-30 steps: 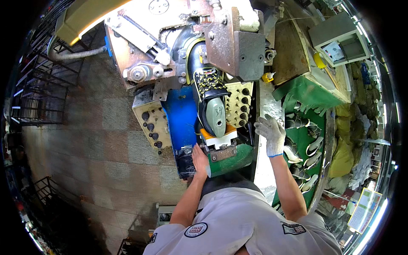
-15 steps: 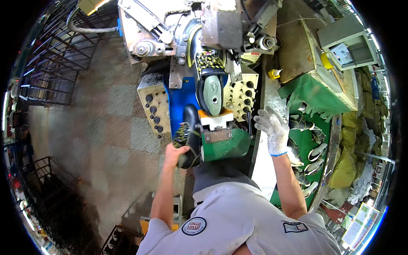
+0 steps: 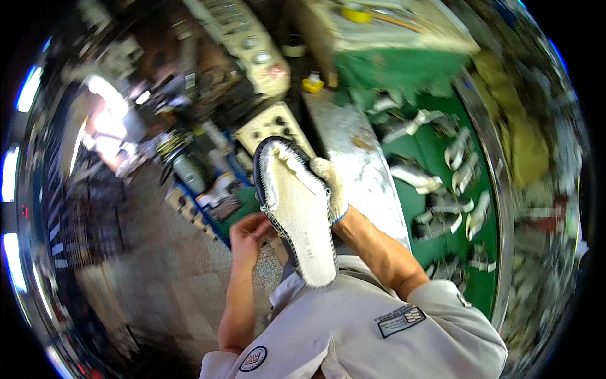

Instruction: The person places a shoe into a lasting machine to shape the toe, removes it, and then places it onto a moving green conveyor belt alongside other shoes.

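We have a dark shoe raised in front of our body, bottom side up, its pale insole board facing us and a whitish gathered lining edge running around the broad end. That broad end points away from us; the narrow end overlaps our light grey shirt in the view. Our gloved right hand is clamped on the shoe's right side, near the broad end. Our bare left hand is just left of the shoe, fingers drawn together; we cannot tell whether they touch its edge.

Just beyond the shoe is a cream panel with black knobs. Farther to the shoe's left is the machine, blurred, carrying a second shoe with yellow-and-black laces and a smooth grey-green block at its opening. To the right of the shoe runs a bench with a shiny metal top, and farther right a green surface bears several black-and-white shoe pieces. Beyond the shoe and slightly right sit a small yellow object and a green-draped box. Well off to the shoe's right are olive sacks.
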### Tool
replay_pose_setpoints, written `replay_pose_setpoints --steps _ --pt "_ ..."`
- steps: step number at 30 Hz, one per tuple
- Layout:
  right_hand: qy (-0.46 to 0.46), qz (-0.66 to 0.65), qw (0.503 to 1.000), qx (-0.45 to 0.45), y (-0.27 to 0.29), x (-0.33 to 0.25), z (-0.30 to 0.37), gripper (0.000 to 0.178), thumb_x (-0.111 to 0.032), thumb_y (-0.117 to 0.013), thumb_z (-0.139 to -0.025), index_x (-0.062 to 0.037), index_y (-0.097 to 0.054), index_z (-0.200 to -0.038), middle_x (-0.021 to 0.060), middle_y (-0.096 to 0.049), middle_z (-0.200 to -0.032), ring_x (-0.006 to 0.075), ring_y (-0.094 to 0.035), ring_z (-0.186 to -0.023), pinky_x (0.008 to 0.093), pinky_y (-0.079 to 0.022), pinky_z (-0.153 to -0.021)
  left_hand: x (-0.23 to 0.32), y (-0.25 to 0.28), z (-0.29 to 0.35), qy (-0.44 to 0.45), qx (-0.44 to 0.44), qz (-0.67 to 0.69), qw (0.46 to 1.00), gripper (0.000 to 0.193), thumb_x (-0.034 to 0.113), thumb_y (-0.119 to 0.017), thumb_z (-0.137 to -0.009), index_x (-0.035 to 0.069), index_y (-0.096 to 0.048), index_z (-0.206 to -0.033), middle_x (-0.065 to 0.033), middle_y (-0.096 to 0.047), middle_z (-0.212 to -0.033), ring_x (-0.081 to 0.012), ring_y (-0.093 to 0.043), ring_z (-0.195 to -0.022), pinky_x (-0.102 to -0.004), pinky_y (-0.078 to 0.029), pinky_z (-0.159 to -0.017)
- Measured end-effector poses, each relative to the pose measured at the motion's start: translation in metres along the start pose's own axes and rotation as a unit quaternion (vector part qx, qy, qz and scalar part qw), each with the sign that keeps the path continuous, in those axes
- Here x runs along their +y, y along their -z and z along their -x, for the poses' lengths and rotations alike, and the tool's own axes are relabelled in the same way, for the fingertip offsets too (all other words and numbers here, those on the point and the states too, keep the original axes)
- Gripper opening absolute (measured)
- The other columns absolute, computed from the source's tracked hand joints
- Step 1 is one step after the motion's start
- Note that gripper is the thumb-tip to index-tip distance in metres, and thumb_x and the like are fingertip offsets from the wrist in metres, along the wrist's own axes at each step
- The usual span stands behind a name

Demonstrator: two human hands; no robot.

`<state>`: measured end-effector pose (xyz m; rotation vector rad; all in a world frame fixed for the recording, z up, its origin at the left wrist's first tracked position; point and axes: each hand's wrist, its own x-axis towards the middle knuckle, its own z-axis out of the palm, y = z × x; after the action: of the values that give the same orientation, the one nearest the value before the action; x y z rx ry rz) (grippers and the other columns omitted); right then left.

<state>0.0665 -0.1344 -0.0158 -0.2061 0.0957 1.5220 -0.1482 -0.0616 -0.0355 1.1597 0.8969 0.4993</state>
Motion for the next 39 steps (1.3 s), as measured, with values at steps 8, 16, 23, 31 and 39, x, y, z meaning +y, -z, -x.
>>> replay_pose_setpoints --steps 8,16,23,31,39 --pt "0.344 0.275 0.894 0.086 0.099 -0.08 0.174 0.05 -0.025 -0.068 -0.09 0.0045 -0.063 -0.131 0.0045 -0.07 -0.106 0.0096 -0.063 -0.09 0.0269 -0.052 -0.082 0.02 -0.253 -0.064 0.187 -0.348 0.059 0.917 0.039 0.025 -0.062 -0.1 -0.006 -0.065 -0.124 -0.0142 -0.072 -0.109 -0.0209 -0.069 -0.094 -0.0334 -0.054 -0.088" --pt "0.37 -0.069 0.891 0.253 0.199 -0.103 0.39 0.027 -0.028 -0.067 -0.093 -0.0073 -0.071 -0.109 0.0057 -0.075 -0.097 0.0173 -0.072 -0.082 0.0329 -0.059 -0.077 -0.147 -0.443 -0.001 0.197 -0.524 -0.152 0.814 0.047 0.031 -0.07 -0.097 -0.008 -0.065 -0.122 -0.0098 -0.073 -0.102 -0.0163 -0.069 -0.084 -0.0268 -0.054 -0.077" --pt "0.213 0.313 0.623 0.685 0.25 -0.147 0.656 0.045 -0.05 -0.071 -0.087 -0.0075 -0.08 -0.098 0.0076 -0.075 -0.097 0.0154 -0.069 -0.086 0.0329 -0.055 -0.079 -0.185 -0.458 0.018 0.195 -0.545 -0.344 0.739 0.046 0.031 -0.067 -0.098 -0.007 -0.063 -0.124 -0.0194 -0.074 -0.104 -0.0258 -0.074 -0.093 -0.0337 -0.057 -0.082" --pt "-0.068 0.486 0.363 0.792 0.337 -0.221 0.569 0.104 -0.081 -0.069 -0.07 0.0023 -0.06 -0.13 0.0254 -0.062 -0.133 0.0352 -0.063 -0.121 0.0437 -0.052 -0.099 -0.186 -0.389 -0.025 0.228 -0.431 -0.399 0.777 0.036 0.021 -0.064 -0.1 -0.007 -0.063 -0.123 -0.0173 -0.075 -0.104 -0.022 -0.073 -0.091 -0.031 -0.057 -0.08" --pt "0.476 0.045 0.655 0.586 0.447 -0.163 0.434 0.053 -0.017 -0.084 -0.08 0.0035 -0.064 -0.125 0.0148 -0.072 -0.115 0.0253 -0.07 -0.103 0.0402 -0.055 -0.094 -0.146 -0.311 -0.048 0.244 -0.327 -0.323 0.854 0.032 0.017 -0.064 -0.1 -0.005 -0.064 -0.123 -0.0169 -0.075 -0.104 -0.0218 -0.074 -0.091 -0.0289 -0.058 -0.078"
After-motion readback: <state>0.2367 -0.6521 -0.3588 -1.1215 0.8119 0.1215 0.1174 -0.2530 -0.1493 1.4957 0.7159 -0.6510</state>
